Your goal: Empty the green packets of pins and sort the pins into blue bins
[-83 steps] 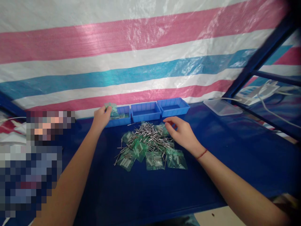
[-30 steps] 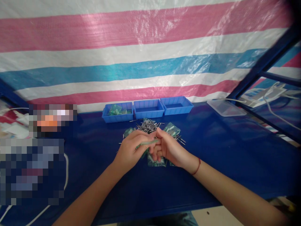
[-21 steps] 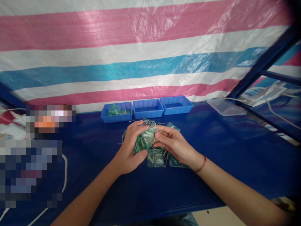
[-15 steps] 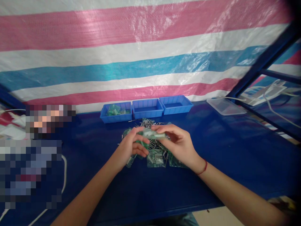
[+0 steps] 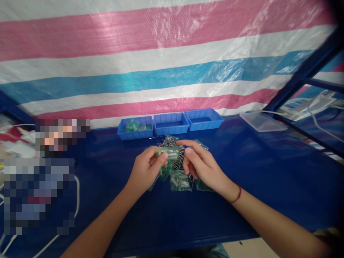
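Between thumb and fingers my left hand point(image 5: 147, 165) grips a small green-tinted plastic bag point(image 5: 173, 153) with pale metal pieces inside. My right hand point(image 5: 202, 163) is at the bag's right side, its fingers curved and apart, holding nothing that I can see. Below both hands lies a pile of thin metal pins point(image 5: 170, 140), partly hidden by them. Another filled green bag point(image 5: 180, 181) rests at the front of the pile, and more green bags show beside it, partly covered by my hands.
At the back of the blue table point(image 5: 166, 222) stand three blue bins; the left bin point(image 5: 135, 135) holds green bags. A clear plastic lid point(image 5: 263, 122) lies at the back right. A white cable point(image 5: 77, 197) runs along the left, near a blurred-out area. A striped sheet point(image 5: 161, 82) hangs behind.
The bag has passed from my right hand's grip to my left hand, whose thumb has closed on it. My right fingers have loosened and come away from the bag.
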Demonstrator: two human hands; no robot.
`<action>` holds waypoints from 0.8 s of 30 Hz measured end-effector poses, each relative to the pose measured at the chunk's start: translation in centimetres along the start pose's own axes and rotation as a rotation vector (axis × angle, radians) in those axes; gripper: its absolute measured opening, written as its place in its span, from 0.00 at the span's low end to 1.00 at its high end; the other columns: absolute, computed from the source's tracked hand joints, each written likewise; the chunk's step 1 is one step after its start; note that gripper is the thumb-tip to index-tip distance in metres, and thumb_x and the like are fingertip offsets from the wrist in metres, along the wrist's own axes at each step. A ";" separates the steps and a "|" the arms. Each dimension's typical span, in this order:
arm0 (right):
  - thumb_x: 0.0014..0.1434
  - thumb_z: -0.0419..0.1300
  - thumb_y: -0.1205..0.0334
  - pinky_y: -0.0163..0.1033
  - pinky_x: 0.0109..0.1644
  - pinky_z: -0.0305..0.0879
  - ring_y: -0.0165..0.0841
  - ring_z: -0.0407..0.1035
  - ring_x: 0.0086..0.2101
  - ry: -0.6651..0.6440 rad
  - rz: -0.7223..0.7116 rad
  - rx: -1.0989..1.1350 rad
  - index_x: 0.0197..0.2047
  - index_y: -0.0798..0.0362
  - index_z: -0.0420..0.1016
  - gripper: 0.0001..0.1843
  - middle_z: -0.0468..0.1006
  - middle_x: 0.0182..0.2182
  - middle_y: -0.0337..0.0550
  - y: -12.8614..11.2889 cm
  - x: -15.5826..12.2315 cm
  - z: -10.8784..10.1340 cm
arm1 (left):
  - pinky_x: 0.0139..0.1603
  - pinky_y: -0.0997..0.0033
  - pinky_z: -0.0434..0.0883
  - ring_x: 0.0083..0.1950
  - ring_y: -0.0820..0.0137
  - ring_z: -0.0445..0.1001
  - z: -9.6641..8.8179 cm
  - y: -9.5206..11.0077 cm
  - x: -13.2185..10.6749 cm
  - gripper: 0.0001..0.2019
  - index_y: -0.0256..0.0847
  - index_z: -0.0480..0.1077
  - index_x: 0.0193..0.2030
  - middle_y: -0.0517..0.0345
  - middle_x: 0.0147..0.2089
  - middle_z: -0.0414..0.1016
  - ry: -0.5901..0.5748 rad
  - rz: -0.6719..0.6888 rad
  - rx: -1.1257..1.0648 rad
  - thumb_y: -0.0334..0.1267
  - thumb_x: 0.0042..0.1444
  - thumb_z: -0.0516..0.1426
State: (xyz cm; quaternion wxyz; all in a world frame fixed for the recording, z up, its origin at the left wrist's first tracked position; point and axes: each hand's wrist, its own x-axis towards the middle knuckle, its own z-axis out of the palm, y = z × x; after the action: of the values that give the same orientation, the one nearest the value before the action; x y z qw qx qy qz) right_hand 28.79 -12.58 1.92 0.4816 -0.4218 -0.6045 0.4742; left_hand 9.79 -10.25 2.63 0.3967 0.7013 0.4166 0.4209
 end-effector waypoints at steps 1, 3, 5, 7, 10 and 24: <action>0.67 0.46 0.45 0.32 0.16 0.53 0.25 0.57 0.13 -0.069 0.073 0.073 0.57 0.50 0.65 0.24 0.71 0.20 0.33 0.1 0.1 0.1 | 0.41 0.69 0.73 0.39 0.68 0.76 -0.1 0.0 -0.1 0.07 0.40 0.73 0.41 0.55 0.38 0.76 0.000 0.109 0.104 0.39 0.60 0.57; 0.66 0.48 0.45 0.32 0.19 0.56 0.24 0.61 0.15 -0.137 0.137 0.197 0.54 0.51 0.67 0.23 0.74 0.24 0.36 0.3 0.3 0.1 | 0.52 0.66 0.70 0.49 0.66 0.74 -0.1 0.1 -0.2 0.09 0.43 0.74 0.45 0.53 0.47 0.76 -0.052 0.308 0.259 0.34 0.62 0.54; 0.63 0.55 0.49 0.33 0.24 0.61 0.25 0.65 0.19 -0.116 0.134 0.279 0.51 0.50 0.68 0.18 0.74 0.28 0.36 0.4 0.6 0.0 | 0.59 0.63 0.67 0.57 0.65 0.70 -0.1 0.2 -0.3 0.14 0.46 0.73 0.50 0.52 0.56 0.71 -0.111 0.400 0.319 0.30 0.62 0.52; 0.59 0.61 0.54 0.33 0.27 0.63 0.25 0.66 0.22 -0.057 0.110 0.305 0.49 0.49 0.68 0.16 0.73 0.28 0.34 0.5 0.9 -0.2 | 0.58 0.64 0.68 0.60 0.64 0.68 0.0 0.3 -0.4 0.18 0.47 0.70 0.55 0.50 0.63 0.64 -0.114 0.359 0.285 0.28 0.61 0.51; 0.57 0.63 0.55 0.33 0.28 0.64 0.26 0.65 0.23 0.028 0.045 0.279 0.48 0.47 0.66 0.17 0.71 0.25 0.32 0.5 1.0 -0.2 | 0.47 0.68 0.74 0.52 0.65 0.74 0.3 0.3 -0.6 0.22 0.46 0.63 0.62 0.48 0.60 0.67 -0.142 0.155 0.084 0.32 0.62 0.52; 0.55 0.62 0.52 0.36 0.28 0.65 0.28 0.67 0.23 0.248 -0.003 0.060 0.49 0.49 0.61 0.22 0.75 0.30 0.36 1.2 2.7 -3.1 | 0.42 0.68 0.68 0.36 0.67 0.74 -6.0 -2.7 8.1 0.17 0.38 0.65 0.51 0.58 0.32 0.74 0.317 0.023 0.499 0.42 0.57 0.57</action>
State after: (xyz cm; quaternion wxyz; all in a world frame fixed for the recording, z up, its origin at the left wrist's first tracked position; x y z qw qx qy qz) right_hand 31.40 -9.26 1.52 0.5659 -0.4615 -0.5263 0.4356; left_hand 6.01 -0.70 4.27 0.1373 0.7073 0.5560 0.4145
